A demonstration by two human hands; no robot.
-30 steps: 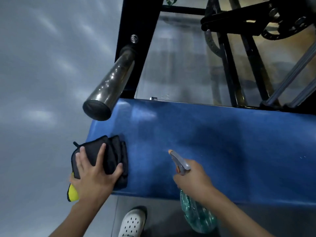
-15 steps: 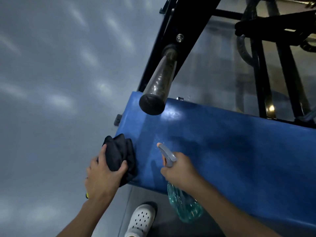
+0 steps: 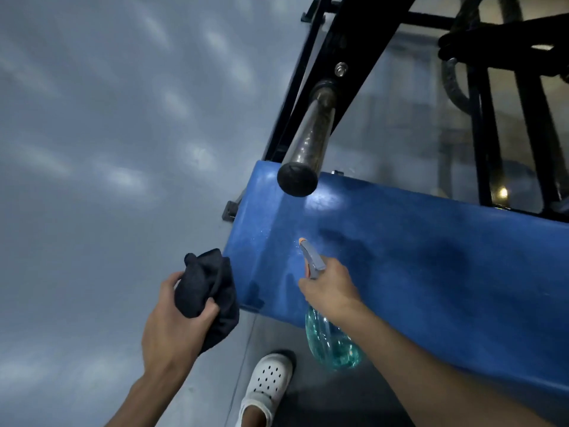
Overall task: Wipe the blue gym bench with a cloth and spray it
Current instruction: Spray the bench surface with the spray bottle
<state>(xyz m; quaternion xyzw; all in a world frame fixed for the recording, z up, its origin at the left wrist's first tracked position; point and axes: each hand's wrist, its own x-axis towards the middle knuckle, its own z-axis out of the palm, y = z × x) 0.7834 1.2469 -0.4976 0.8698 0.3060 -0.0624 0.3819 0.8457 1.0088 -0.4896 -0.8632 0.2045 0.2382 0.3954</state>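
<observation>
Left hand grips bunched black cloth just off bench pad end, at 9 o'clock. Right hand holds spray bottle; nozzle points toward 11 o'clock over pad.

Right hand covers the spray bottle at trigger and neck; blue bench runs off the right edge; black frame blurred.

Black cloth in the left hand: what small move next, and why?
Probably lower the bunched black cloth onto the blue padded bench and wipe. The left hand grips it beside the pad's end, while the right hand aims the clear teal spray bottle at a spot showing fine droplets.
</observation>
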